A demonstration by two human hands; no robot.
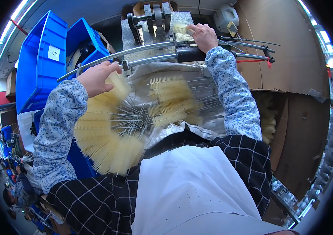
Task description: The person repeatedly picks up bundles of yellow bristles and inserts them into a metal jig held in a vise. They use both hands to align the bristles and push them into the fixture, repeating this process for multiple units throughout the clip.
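At the metal fixture (156,23), my right hand (205,37) is closed on a small bristle brush (181,29) with pale yellow bristles. My left hand (99,78) is over the left end of the metal rods, its thumb and fingers apart. Right beside those fingers is a motion-blurred yellow brush (119,87); whether they touch it is unclear. Below, several yellow brushes (94,135) lie fanned in a curve, their thin wire stems (133,117) pointing inward. A second stack of brushes (170,100) lies to the right, stems toward my right arm.
Blue bins (37,66) stand at the left. Long metal rods (146,60) cross in front of me, with a red tie (269,62) at the right end. Cardboard (288,43) walls the right side, near a white jug (226,17). A white cloth (190,184) covers my lap.
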